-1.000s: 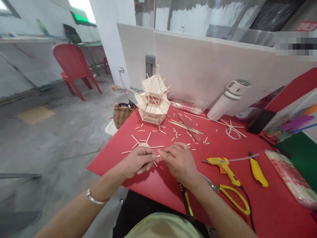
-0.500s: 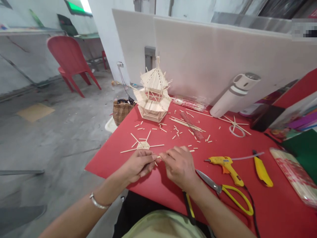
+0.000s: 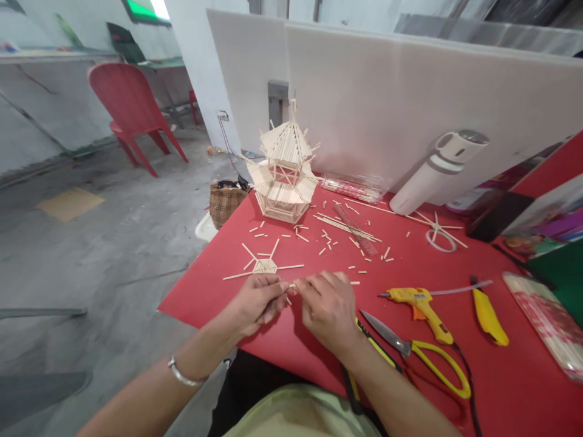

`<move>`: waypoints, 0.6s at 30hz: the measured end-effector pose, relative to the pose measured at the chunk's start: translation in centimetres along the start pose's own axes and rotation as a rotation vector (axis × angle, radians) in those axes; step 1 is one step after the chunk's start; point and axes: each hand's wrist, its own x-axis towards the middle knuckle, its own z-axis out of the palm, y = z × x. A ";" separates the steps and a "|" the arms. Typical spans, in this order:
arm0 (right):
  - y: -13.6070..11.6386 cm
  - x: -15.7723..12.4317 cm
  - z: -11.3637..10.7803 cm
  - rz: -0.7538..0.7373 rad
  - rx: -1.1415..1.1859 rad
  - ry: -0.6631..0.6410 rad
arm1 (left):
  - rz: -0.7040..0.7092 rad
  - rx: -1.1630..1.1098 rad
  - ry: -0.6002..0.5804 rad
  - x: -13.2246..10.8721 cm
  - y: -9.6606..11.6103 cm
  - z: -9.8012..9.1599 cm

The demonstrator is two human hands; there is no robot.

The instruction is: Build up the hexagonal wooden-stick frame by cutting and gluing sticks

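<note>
From the head view, our left hand [image 3: 257,301] and right hand [image 3: 328,306] meet fingertip to fingertip, both pinching a short wooden stick [image 3: 292,286] just above the red surface [image 3: 282,340]. A star-shaped stick piece [image 3: 265,266] lies near, beyond the left hand; yellow-handled scissors [image 3: 423,355] lie right of the right hand.

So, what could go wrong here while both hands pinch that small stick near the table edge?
The small stick between the left hand and right hand looks thin, so it may snap or slip away. The scissors lie open just beside the right wrist; a careless move could meet the blade. The loose star-shaped piece nearby could be knocked apart.
</note>
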 end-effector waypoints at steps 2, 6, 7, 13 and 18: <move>-0.1 0.0 0.0 0.013 -0.010 0.004 | 0.007 -0.003 0.015 0.0 -0.1 0.1; -0.3 0.2 0.2 0.036 -0.038 0.035 | 0.020 -0.026 0.061 0.3 -0.9 0.7; -0.4 0.3 0.2 0.049 -0.045 0.044 | 0.028 -0.037 0.082 0.4 -1.1 0.9; 0.7 0.5 0.1 0.069 0.011 -0.046 | 0.081 0.083 0.061 0.6 -1.8 0.7; 2.8 0.7 -1.2 -0.110 0.368 -0.299 | 0.031 0.414 -0.290 -0.3 -0.5 -1.7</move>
